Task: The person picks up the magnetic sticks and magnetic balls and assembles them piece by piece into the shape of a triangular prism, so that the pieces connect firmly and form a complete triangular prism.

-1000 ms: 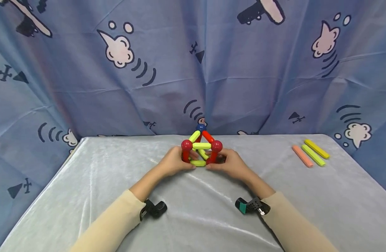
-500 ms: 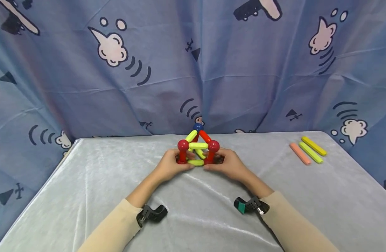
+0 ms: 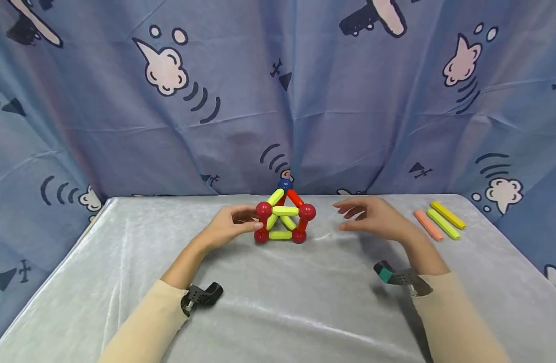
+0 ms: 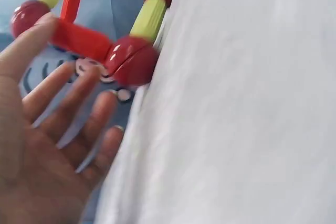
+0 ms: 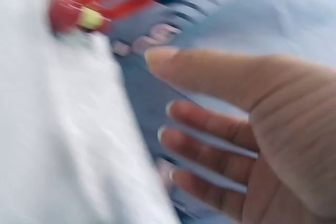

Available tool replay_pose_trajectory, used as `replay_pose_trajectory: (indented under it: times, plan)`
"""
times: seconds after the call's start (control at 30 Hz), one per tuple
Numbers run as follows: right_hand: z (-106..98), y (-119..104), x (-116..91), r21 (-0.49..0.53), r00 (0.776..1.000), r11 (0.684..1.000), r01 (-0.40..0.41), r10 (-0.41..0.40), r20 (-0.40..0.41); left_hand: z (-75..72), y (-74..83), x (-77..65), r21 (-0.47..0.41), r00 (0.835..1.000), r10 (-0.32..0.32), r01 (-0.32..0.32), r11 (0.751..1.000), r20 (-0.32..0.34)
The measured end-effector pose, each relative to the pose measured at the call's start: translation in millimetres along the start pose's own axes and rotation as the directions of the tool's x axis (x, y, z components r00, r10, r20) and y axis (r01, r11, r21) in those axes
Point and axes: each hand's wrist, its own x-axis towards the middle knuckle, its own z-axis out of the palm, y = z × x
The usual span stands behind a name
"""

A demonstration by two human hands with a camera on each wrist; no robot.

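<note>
A frame of toy building rods and balls [image 3: 285, 211] stands on the table, with red and yellow-green rods, dark red balls and a blue ball [image 3: 285, 184] at the top back. My left hand [image 3: 230, 225] is at its left side, fingers loosely spread. In the left wrist view the thumb [image 4: 32, 43] overlaps a left red ball and the end of the red rod [image 4: 81, 40], while the other fingers are apart from the frame. Well to the right of the frame, my right hand [image 3: 373, 218] is in the air with relaxed fingers and nothing between them.
At the table's right lie three loose rods: an orange one [image 3: 428, 225], a yellow-green one [image 3: 443, 224] and a yellow one [image 3: 448, 215]. A patterned blue curtain [image 3: 241, 101] hangs behind the white cloth-covered table [image 3: 278, 302].
Both hands held the frame's lower sides earlier. The right hand has let go and moved right; the left has loosened and drawn back slightly left. The frame stays standing.
</note>
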Motion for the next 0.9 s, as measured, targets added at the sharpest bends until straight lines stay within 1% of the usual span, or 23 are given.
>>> replay_pose_trajectory:
  times: [0.07, 0.1, 0.13, 0.2, 0.3, 0.37, 0.4, 0.53, 0.67, 0.7, 0.77, 0.8, 0.9]
  plan:
    - [-20, 4, -11, -0.052, 0.996, 0.995, -0.081, 0.078, -0.050, -8.3, 8.7, -2.1, 0.008, 0.999, 0.039, -0.038, 0.999, -0.034]
    - [-28, 7, -16, -0.070, 0.989, 0.989, -0.128, 0.122, -0.078, -10.9, 13.8, -2.9, 0.016, 0.997, 0.063, -0.062, 0.998, -0.049]
    - [-35, 11, -21, -0.086, 0.980, 0.980, -0.179, 0.170, -0.103, -12.4, 18.9, -3.3, 0.027, 0.994, 0.093, -0.091, 0.995, -0.065]
    - [-45, 21, -29, -0.098, 0.953, 0.954, -0.282, 0.267, -0.143, -12.4, 28.5, -3.7, 0.080, 0.984, 0.151, -0.143, 0.986, -0.091]
    - [-50, 43, -37, -0.137, 0.912, 0.911, -0.390, 0.360, -0.199, -8.3, 39.0, -3.6, 0.143, 0.969, 0.222, -0.206, 0.968, -0.105]
    - [-48, 57, -40, -0.164, 0.884, 0.880, -0.446, 0.403, -0.239, -5.2, 42.0, -3.6, 0.186, 0.962, 0.252, -0.230, 0.955, -0.106]
    - [-46, 63, -41, -0.179, 0.873, 0.869, -0.462, 0.409, -0.267, -4.1, 42.6, -3.7, 0.196, 0.959, 0.261, -0.238, 0.951, -0.105]
    - [-35, 81, -44, -0.194, 0.832, 0.837, -0.512, 0.426, -0.356, -4.0, 43.0, -6.1, 0.201, 0.962, 0.252, -0.227, 0.953, -0.104]
    - [-27, 90, -46, -0.213, 0.810, 0.821, -0.530, 0.415, -0.413, -8.3, 43.7, -9.6, 0.186, 0.967, 0.233, -0.211, 0.960, -0.105]
    - [-26, 91, -46, -0.212, 0.801, 0.817, -0.537, 0.415, -0.432, -9.2, 44.0, -9.8, 0.180, 0.968, 0.230, -0.209, 0.961, -0.101]
    - [-26, 93, -47, -0.214, 0.773, 0.801, -0.559, 0.409, -0.484, -10.6, 44.8, -9.6, 0.181, 0.969, 0.227, -0.207, 0.961, -0.098]
    - [-27, 93, -48, -0.215, 0.757, 0.787, -0.578, 0.418, -0.502, -10.9, 45.2, -9.2, 0.178, 0.969, 0.229, -0.209, 0.961, -0.095]
    - [-32, 92, -52, -0.197, 0.705, 0.727, -0.657, 0.500, -0.503, -10.6, 46.1, -7.2, 0.172, 0.970, 0.226, -0.209, 0.963, -0.089]
